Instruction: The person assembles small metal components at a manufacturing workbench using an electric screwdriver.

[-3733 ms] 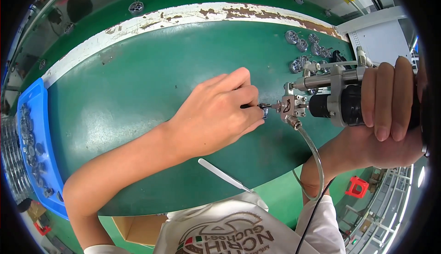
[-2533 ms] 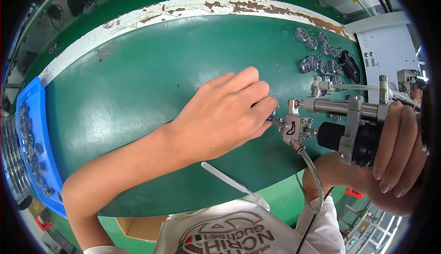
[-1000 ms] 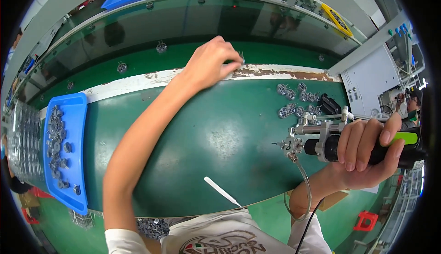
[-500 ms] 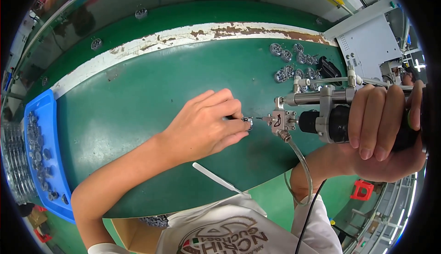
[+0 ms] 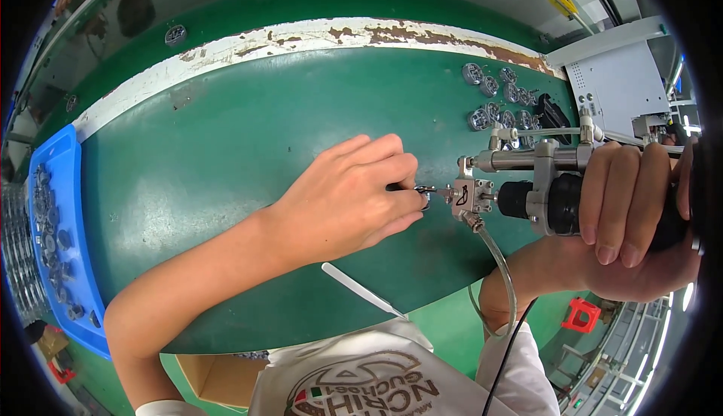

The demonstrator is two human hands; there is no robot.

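Head view: left hand (image 5: 350, 201) seemingly mid-bench (image 5: 226, 152).

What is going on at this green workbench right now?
A person holds a powered screwdriver in the right hand, its nose level and pointed at a small metal part pinched in the left hand on the green bench. More small round metal parts lie in a cluster at the far right, and a blue tray of parts sits at the left edge.
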